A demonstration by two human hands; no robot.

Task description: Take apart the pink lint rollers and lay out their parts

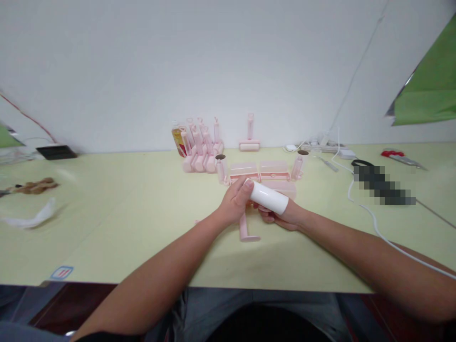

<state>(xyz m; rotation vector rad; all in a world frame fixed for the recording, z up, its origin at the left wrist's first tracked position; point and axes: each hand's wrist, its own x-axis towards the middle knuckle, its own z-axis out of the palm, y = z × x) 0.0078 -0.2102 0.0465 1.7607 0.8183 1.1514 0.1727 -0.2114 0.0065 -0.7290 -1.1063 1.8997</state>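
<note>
A white lint-roller refill roll [270, 197] is held tilted above the table between my two hands. My left hand [235, 200] is closed round its left end, the thumb pressed on top. My right hand [283, 216] is closed under the roll's right part, fingers curled below it. Beneath my left hand a pink roller arm with a flat round end [244, 230] shows; its upper part is hidden by the fingers. Just behind my hands lie pink lint-roller covers [273, 167] and open pink housings [274, 176], partly covered by the hands.
Several assembled pink lint rollers [200, 161] stand at the back left beside a drink bottle [178, 140]. Another roller [250, 145] leans on the wall. Upright pink handles [221, 170] flank the housings. A white cable [372, 218] and red-handled scissors [394, 154] are on the right.
</note>
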